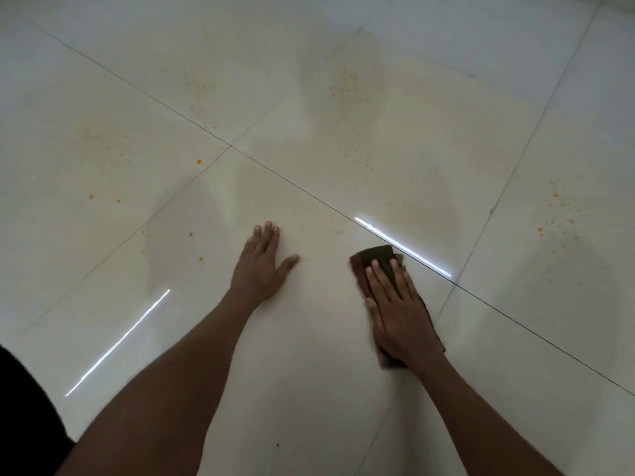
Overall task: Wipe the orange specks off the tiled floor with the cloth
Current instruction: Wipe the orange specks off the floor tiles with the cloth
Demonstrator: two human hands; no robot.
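On floor [343, 389] | right hand [398, 310] flat on cloth [376, 257] | left hand [261, 266] splayed (bare tile)

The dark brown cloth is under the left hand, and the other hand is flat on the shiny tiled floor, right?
Not quite. The head view shows the dark brown cloth under the right hand, not the left. The left hand is the one lying flat and bare on the shiny tiled floor.
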